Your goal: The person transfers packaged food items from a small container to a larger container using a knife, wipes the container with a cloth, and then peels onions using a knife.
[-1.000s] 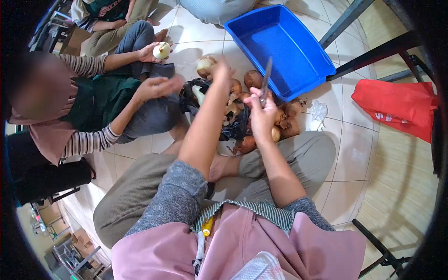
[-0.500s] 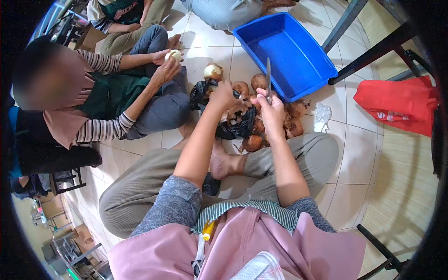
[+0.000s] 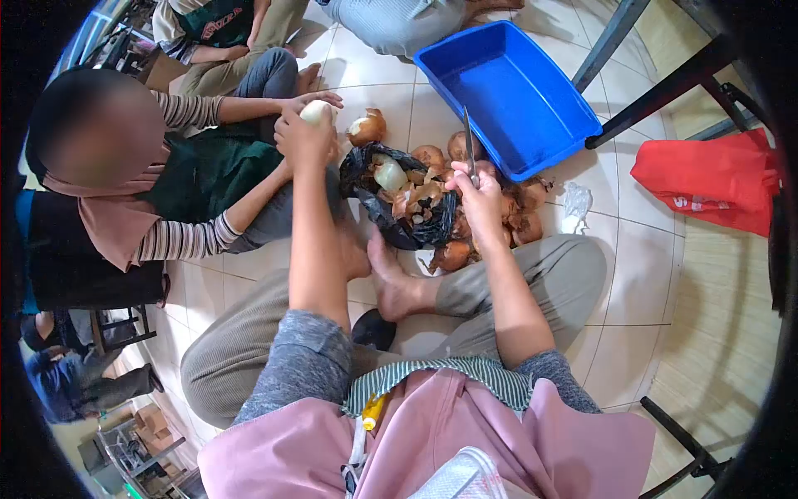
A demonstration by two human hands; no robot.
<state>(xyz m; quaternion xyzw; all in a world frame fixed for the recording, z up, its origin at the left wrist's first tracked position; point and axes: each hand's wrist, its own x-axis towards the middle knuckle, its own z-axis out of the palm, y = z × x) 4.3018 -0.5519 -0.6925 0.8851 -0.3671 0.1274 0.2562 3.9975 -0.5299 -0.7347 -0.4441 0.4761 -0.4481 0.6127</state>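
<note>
My left hand [image 3: 304,141] reaches far left, its fingers round a white peeled onion [image 3: 316,112], which a co-worker's hand [image 3: 320,98] also touches from behind. In my right hand [image 3: 480,198] is a knife [image 3: 470,143], its blade pointing up and away, beside the blue basin. Between my hands lies an open black plastic bag [image 3: 362,170] with onion skins [image 3: 407,201] and a pale onion piece [image 3: 390,174] in it. Several brown onions [image 3: 452,255] lie on the floor around the bag's right side. One partly peeled onion [image 3: 366,127] rests above the bag.
The blue basin [image 3: 519,100] stands at the upper right, near dark metal legs [image 3: 665,96]. Farther right is a red bag [image 3: 702,179]. Crumpled clear plastic [image 3: 575,208] lies on the tiles. A co-worker [image 3: 212,175] sits at the left; other people sit at the top.
My left hand has moved from over the black bag up and left to the co-worker's peeled onion, uncovering the bag's contents. My right hand stays near the basin with the knife.
</note>
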